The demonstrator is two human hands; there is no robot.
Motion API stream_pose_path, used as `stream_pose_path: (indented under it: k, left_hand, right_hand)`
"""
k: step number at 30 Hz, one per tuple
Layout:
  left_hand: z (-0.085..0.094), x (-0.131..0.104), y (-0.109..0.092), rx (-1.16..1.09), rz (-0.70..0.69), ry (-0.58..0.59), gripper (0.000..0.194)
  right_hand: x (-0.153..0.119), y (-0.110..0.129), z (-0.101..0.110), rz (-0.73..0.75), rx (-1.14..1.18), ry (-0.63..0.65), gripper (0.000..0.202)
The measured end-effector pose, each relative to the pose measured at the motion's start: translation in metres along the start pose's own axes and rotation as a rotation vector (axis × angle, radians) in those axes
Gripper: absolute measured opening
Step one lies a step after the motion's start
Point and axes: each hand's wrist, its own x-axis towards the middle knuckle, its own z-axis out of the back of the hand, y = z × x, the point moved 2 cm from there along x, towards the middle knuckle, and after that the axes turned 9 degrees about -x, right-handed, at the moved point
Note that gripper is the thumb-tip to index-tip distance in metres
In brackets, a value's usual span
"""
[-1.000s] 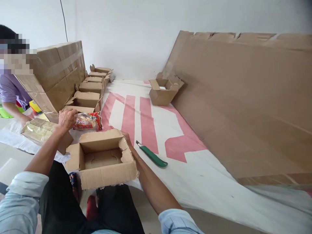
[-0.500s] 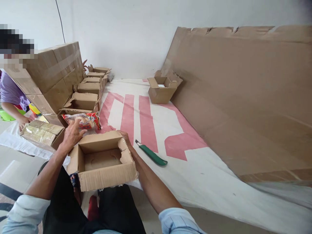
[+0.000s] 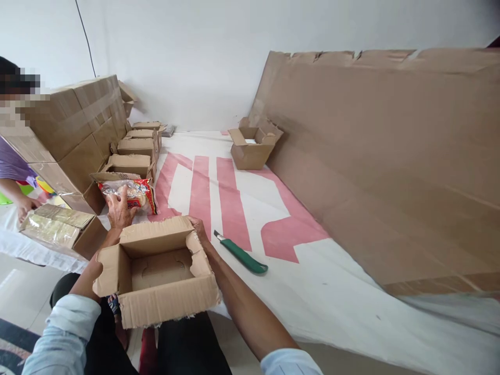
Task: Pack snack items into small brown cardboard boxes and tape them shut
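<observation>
An open cardboard box [image 3: 167, 307] with torn flaps sits in front of me at the table's near edge; nothing lies inside it. My right hand [image 3: 198, 229] grips its far right corner, fingers partly hidden behind the flap. Beyond the box, my left hand [image 3: 122, 208] rests on a clear and red plastic food packet [image 3: 146, 195], fingers spread over its front. That packet leans at the nearest box of a row of open boxes [image 3: 130, 160]. To the right of my right hand lies a green-handled cutter [image 3: 246, 258].
Large taped cartons [image 3: 82, 120] stand stacked at the left, with a closed taped box [image 3: 58, 229] before them. A person's hand [image 3: 28, 207] touches that box. Another open box [image 3: 252, 156] stands near a big cardboard sheet [image 3: 383, 156] at the right.
My left hand has moved forward onto the packet. At the far end of the row, a box has been lifted beside the stacked cartons. The view has shifted slightly.
</observation>
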Motion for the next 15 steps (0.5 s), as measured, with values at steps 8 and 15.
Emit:
stream_pose_path:
  k: [8, 15]
  left_hand:
    - [-0.013, 0.035, -0.011, -0.074, -0.002, -0.015, 0.083]
    - [-0.018, 0.062, -0.027, -0.006, 0.015, 0.032, 0.093]
  right_hand:
    - [0.002, -0.008, 0.000, -0.090, 0.042, -0.014, 0.034]
    - [0.002, -0.015, 0.000, -0.061, 0.066, -0.014, 0.037]
